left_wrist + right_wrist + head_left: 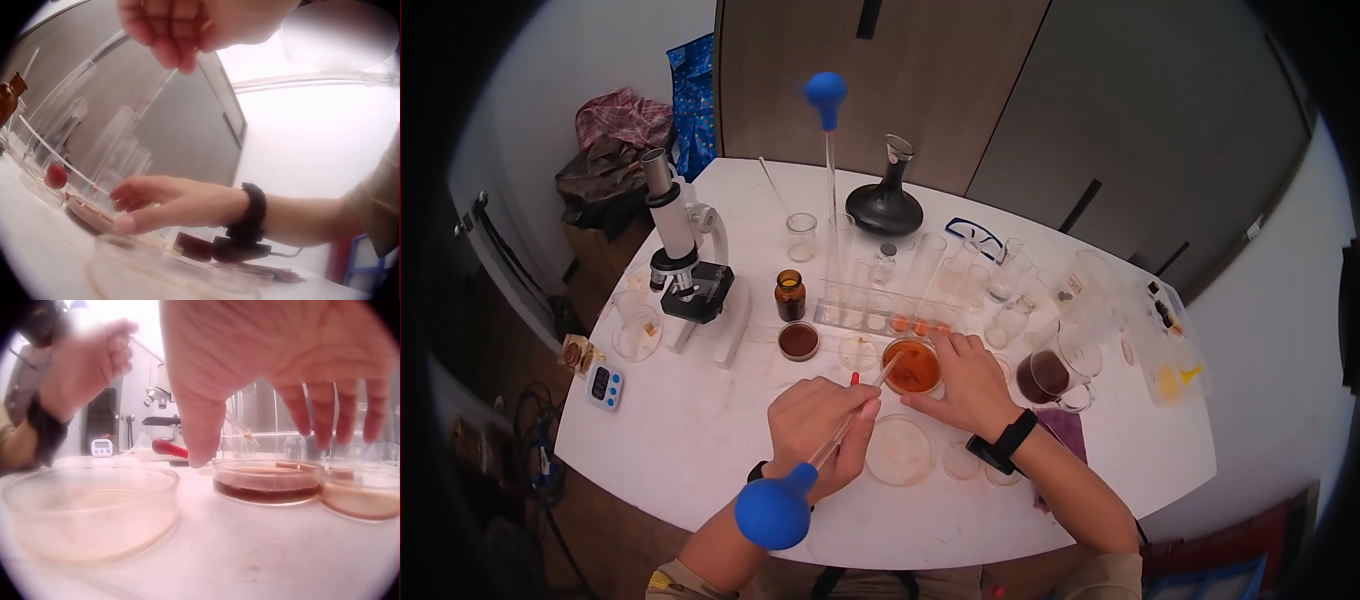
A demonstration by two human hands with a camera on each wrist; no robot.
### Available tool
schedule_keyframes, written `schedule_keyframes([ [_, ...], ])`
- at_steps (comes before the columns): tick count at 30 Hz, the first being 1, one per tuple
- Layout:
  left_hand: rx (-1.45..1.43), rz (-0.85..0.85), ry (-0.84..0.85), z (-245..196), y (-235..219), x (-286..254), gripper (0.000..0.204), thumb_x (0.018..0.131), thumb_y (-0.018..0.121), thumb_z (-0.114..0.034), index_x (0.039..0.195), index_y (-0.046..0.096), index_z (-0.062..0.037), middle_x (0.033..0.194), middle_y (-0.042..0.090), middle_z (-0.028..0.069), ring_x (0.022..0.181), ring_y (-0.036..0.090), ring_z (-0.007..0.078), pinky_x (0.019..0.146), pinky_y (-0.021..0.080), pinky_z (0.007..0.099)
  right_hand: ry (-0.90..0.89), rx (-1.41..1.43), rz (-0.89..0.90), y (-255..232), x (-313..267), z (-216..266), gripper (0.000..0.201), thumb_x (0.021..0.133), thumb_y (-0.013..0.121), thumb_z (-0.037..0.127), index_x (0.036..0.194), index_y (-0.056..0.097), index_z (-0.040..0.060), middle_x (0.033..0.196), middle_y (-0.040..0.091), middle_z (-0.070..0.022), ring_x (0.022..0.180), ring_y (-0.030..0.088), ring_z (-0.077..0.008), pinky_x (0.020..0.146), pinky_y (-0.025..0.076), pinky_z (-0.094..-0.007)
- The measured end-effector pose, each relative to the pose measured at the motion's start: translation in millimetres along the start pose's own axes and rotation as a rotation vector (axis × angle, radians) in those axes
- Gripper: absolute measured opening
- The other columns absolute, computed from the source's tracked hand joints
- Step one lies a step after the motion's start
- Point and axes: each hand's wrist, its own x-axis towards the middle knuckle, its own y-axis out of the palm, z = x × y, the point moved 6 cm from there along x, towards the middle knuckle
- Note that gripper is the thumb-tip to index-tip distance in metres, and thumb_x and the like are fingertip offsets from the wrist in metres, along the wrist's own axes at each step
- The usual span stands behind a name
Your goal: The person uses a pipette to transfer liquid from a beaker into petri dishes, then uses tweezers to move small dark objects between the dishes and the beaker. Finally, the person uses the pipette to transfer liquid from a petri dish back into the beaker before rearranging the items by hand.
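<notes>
My left hand (820,430) grips a glass pipette (836,438) with a large blue rubber bulb (775,513) at its upper end. The pipette slants down so that its tip overlaps a petri dish of orange-brown liquid (912,368) in the head view. Over that dish's right side my right hand (975,385) spreads, thumb near the front rim and fingertips toward the back. In the right wrist view its fingers (322,419) are fairly straight and point down, close above the dish. A red rubber bulb (169,447) shows beside the thumb.
Empty-looking petri dishes (900,450) lie in front. Behind stand a test-tube rack (870,318), an amber bottle (790,295) and a dark decanter (885,205). A microscope (685,240) and timer (605,386) are left; a jug of dark liquid (1043,376) is right.
</notes>
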Motion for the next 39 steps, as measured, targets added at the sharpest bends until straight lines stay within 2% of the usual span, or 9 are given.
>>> schedule_keyframes([
  [2,0.003,0.008,-0.034,0.4,-0.2,0.0,0.009,0.081,0.066,0.001,0.088,0.070,-0.0024,0.065,0.064,0.0069,0.057,0.058,0.0230,0.056,0.044,0.0317,0.024,-0.032,0.042,8.4,3.9,1.1,0.089,0.071,0.080,0.051,0.132,0.048,-0.0059,0.123,0.056,-0.0236,0.112,0.052,-0.0370,0.094,0.046,-0.0418],
  [11,-0.007,0.012,-0.043,2.7,1.2,-0.3,0.009,0.080,0.067,0.001,0.088,0.069,-0.0009,0.065,0.063,0.0070,0.056,0.058,0.0235,0.055,0.043,0.0318,0.113,-0.033,0.105,17.3,12.7,-0.5,0.089,0.067,0.081,0.053,0.129,0.051,-0.0038,0.116,0.061,-0.0226,0.105,0.057,-0.0372,0.091,0.046,-0.0423],
  [14,0.002,0.033,-0.052,2.2,2.1,0.0,0.009,0.080,0.066,0.002,0.088,0.069,-0.0010,0.065,0.063,0.0072,0.056,0.058,0.0239,0.055,0.043,0.0321,0.116,-0.014,0.092,16.7,15.8,-1.6,0.088,0.067,0.081,0.053,0.128,0.051,-0.0033,0.113,0.062,-0.0216,0.105,0.057,-0.0364,0.090,0.045,-0.0425],
  [16,0.008,0.040,-0.055,0.9,2.7,0.5,0.009,0.080,0.066,0.002,0.087,0.069,-0.0012,0.065,0.063,0.0074,0.057,0.058,0.0242,0.055,0.043,0.0322,0.093,-0.063,0.141,17.9,17.4,0.1,0.084,0.069,0.080,0.051,0.126,0.051,-0.0034,0.112,0.063,-0.0202,0.106,0.058,-0.0331,0.088,0.043,-0.0424],
  [22,0.011,0.053,-0.060,0.6,2.5,1.4,0.009,0.080,0.066,0.002,0.087,0.069,-0.0016,0.066,0.063,0.0080,0.057,0.058,0.0245,0.055,0.043,0.0322,0.054,-0.068,0.055,16.8,19.3,1.0,0.081,0.067,0.079,0.048,0.123,0.052,-0.0037,0.110,0.064,-0.0220,0.106,0.059,-0.0334,0.089,0.043,-0.0423],
  [28,0.009,0.047,-0.055,0.9,1.8,1.4,0.009,0.080,0.065,0.003,0.088,0.069,-0.0017,0.065,0.062,0.0077,0.057,0.057,0.0241,0.055,0.043,0.0318,0.056,-0.056,0.087,16.4,20.4,1.6,0.087,0.066,0.080,0.045,0.128,0.049,-0.0067,0.113,0.062,-0.0239,0.109,0.059,-0.0335,0.091,0.043,-0.0418],
  [34,0.013,0.040,-0.051,0.5,0.7,1.7,0.010,0.080,0.065,0.003,0.088,0.069,-0.0020,0.066,0.062,0.0077,0.057,0.057,0.0240,0.055,0.042,0.0315,0.025,-0.018,0.045,14.0,19.5,1.6,0.088,0.066,0.079,0.044,0.130,0.047,-0.0082,0.115,0.061,-0.0253,0.111,0.059,-0.0342,0.091,0.044,-0.0420],
  [39,0.011,0.056,-0.052,-0.6,-2.3,1.9,0.011,0.081,0.064,0.003,0.090,0.069,-0.0022,0.066,0.063,0.0075,0.057,0.057,0.0235,0.055,0.043,0.0315,0.038,-0.004,0.055,8.0,17.4,0.9,0.087,0.067,0.079,0.044,0.130,0.046,-0.0075,0.113,0.061,-0.0250,0.106,0.060,-0.0350,0.090,0.045,-0.0410],
])
